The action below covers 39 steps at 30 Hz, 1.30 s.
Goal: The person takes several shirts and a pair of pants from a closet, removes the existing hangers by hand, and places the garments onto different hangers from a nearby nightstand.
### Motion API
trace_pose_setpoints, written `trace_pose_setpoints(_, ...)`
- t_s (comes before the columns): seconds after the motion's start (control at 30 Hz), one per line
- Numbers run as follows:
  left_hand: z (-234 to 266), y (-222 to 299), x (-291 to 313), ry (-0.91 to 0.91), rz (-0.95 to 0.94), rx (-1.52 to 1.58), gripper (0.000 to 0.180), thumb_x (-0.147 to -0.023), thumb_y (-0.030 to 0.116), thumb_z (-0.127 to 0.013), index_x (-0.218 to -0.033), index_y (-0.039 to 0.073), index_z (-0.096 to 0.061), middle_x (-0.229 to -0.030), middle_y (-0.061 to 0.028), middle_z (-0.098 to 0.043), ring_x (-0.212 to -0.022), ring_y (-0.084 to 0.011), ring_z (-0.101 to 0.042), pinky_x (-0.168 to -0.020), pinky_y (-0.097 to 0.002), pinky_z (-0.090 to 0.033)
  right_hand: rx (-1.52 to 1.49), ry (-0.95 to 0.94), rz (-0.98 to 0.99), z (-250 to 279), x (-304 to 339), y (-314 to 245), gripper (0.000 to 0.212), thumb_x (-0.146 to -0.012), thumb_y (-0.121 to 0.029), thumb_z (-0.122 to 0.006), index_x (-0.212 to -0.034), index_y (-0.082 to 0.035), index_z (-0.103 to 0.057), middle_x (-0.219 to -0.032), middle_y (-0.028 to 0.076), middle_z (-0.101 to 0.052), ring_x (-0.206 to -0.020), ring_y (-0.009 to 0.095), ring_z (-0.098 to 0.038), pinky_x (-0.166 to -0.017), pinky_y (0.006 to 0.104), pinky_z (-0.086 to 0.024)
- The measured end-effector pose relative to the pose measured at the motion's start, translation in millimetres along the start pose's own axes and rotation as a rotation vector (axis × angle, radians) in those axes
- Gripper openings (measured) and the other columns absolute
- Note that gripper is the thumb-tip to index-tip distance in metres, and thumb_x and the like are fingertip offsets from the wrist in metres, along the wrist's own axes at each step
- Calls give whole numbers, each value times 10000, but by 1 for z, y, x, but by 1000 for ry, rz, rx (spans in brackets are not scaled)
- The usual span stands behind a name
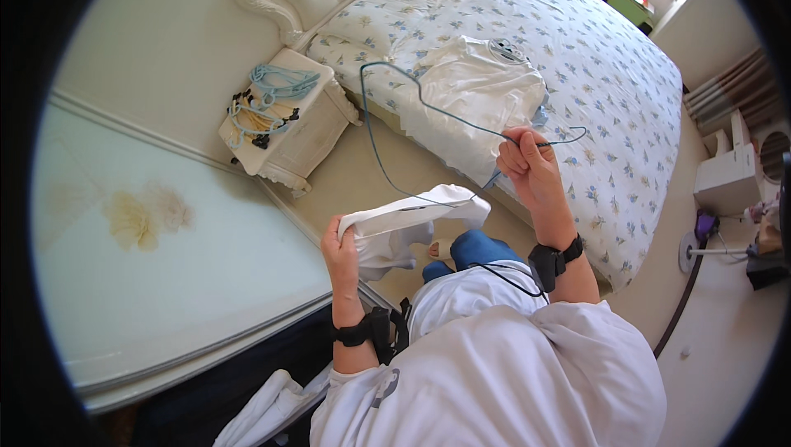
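Observation:
My left hand [339, 251] is closed on one edge of a white garment [394, 224], whose cloth stretches to the right and hangs in folds below. Raised at the right, my right hand [531, 163] pinches a thin blue clothes hanger [461, 119] near its hook. The hanger is tilted, its wide loop reaching left over the gap beside the bed. Its lower wire runs down to the garment and seems to pass along the opening; how far inside it sits I cannot tell. Black straps with small devices circle both wrists.
White clothes [478, 76] lie on the flowered bedspread [606, 109]. Light-blue hangers [284, 84] and tan, black-tipped ones cover the white nightstand [301, 150]. A glossy wardrobe door [206, 282] stands at left, with another white garment [268, 406] below it. Boxes [630, 2] sit near the window.

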<state>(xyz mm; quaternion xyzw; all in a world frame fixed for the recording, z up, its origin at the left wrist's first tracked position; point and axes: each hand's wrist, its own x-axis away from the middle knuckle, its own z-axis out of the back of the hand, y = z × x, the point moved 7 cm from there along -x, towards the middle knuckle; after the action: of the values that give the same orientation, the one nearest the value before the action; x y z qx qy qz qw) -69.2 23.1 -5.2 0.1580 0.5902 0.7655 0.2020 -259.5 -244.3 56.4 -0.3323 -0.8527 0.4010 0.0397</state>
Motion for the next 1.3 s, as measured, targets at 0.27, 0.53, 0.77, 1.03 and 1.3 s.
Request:
trace_pose_setpoints(0.27, -6, -10, -19, 100, -7, 44, 123, -887, 65, -502, -905, -18, -591, -759, -22, -577, -716, -102, -500, -660, -242, -416, 151, 312, 94, 65, -13, -23, 290, -977, -252, -518, -1097, 1, -594, -653, -39, -382, -583, 62, -316, -520, 212, -275)
trace_pose_setpoints(0.53, -42, 25, -61, 183, 17, 35, 122, -894, 79, -507, -877, -17, -579, -769, -18, -573, -732, -103, -500, -677, -242, -413, 1126, 501, -69, 245, -79, 25, 209, -941, -68, -462, -1046, -18, -636, -690, 12, -576, -585, 69, -477, -531, 220, -376)
trace_pose_setpoints(0.77, -113, 28, -120, 184, 78, -48, 112, -892, 65, -510, -907, -12, -590, -789, -12, -576, -748, -91, -509, -685, -228, -409, 940, 380, -247, 294, -146, 25, 221, -972, -78, -439, -1002, -19, -650, -622, -15, -498, -569, 64, -443, -526, 220, -354)
trace_pose_setpoints(1.03, -143, 50, -158, 248, 109, -54, 108, -894, 86, -531, -907, -5, -587, -740, -1, -539, -719, -86, -484, -640, -239, -392, 966, -39, -247, 264, -241, 53, 243, -918, -30, -457, -1070, -39, -647, -703, -24, -490, -642, 64, -438, -589, 213, -353)
trace_pose_setpoints(1.3, -105, 38, -189, 411, 155, 28, 117, -895, 92, -527, -916, -2, -594, -753, 8, -540, -715, -76, -471, -642, -225, -380, 792, -292, -504, 179, -296, 156, 287, -882, 37, -458, -1060, -21, -675, -755, 14, -585, -634, 77, -471, -592, 228, -400)
